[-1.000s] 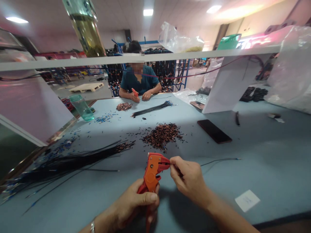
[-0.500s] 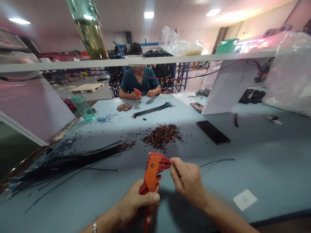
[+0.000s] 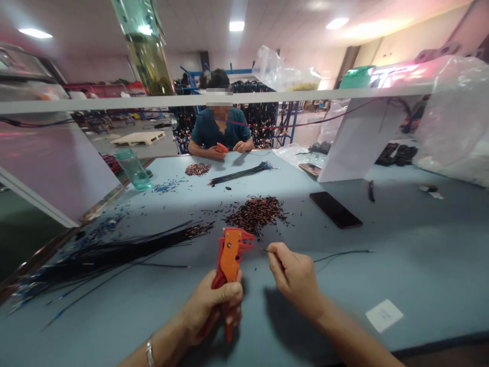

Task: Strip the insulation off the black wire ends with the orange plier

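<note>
My left hand (image 3: pixel 219 300) is closed round the handles of an orange and red wire stripper (image 3: pixel 230 255), which stands upright with its jaws apart and pointing right. To its right, my right hand (image 3: pixel 292 270) pinches a thin black wire (image 3: pixel 340 255). The wire's bare tip pokes out left of my fingertips, a short gap from the jaws, and its other end trails right across the table. Behind the stripper lies a pile of short black and copper-coloured offcuts (image 3: pixel 257 213). On the left rests a large bundle of black wires (image 3: pixel 114 254) with blue ends.
A phone (image 3: pixel 335 209) lies right of the pile, and a white paper square (image 3: pixel 384 315) near the front edge. A green bottle (image 3: pixel 133 169) stands at the far left. Across the table (image 3: pixel 420 244), under a shelf (image 3: pixel 267 97), a person (image 3: pixel 220 130) holds a similar red tool.
The stripper has moved left, away from my right hand, and its jaws have come off the wire. A bare wire tip now shows at my right fingers.
</note>
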Tool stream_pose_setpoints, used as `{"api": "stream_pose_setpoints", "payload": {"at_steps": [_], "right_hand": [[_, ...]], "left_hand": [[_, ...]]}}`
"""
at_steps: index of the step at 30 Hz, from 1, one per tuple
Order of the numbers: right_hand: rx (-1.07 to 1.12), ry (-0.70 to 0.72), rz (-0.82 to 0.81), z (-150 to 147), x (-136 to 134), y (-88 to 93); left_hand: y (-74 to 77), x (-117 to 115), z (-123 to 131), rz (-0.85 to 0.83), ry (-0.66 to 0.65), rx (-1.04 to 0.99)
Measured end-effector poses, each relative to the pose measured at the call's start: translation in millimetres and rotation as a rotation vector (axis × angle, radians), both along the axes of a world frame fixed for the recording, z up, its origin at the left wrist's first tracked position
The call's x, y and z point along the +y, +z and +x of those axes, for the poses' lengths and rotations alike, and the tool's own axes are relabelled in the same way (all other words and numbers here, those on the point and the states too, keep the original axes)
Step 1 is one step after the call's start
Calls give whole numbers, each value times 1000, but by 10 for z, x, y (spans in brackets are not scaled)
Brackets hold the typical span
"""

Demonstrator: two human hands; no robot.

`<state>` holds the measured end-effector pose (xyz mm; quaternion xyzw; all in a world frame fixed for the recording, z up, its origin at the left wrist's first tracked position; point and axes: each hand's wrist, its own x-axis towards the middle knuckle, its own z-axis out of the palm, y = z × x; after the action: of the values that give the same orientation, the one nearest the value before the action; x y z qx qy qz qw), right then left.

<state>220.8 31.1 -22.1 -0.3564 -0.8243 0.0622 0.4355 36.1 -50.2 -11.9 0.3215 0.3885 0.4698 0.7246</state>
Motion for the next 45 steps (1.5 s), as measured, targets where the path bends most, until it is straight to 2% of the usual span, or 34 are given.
{"api": "stream_pose_setpoints", "payload": {"at_steps": [6, 10, 13, 18, 21, 24, 28, 33, 45], "right_hand": [[15, 48, -162, 18, 34, -36], [51, 117, -379, 10, 32, 2], [114, 185, -603, 13, 39, 58], [259, 317, -961, -19, 21, 96], [376, 399, -1111, -67, -23, 101], [490, 419, -1204, -100, -62, 111], [524, 456, -1273, -105, -75, 92], [453, 555, -1255, -98, -78, 93], [437, 530, -1271, -142, -135, 121]], "left_hand": [[62, 72, -112, 128, 131, 88], [21, 56, -108, 238, 158, 274], [-7, 34, -124, 396, 181, 530], [-39, 31, -154, 781, 228, 1092], [-81, 40, -145, 954, 167, 1275], [-111, 49, -129, 1029, 76, 1407], [-102, 57, -118, 1018, 27, 1516], [-98, 61, -116, 1041, 16, 1562], [-110, 45, -112, 1052, 31, 1561]]}}
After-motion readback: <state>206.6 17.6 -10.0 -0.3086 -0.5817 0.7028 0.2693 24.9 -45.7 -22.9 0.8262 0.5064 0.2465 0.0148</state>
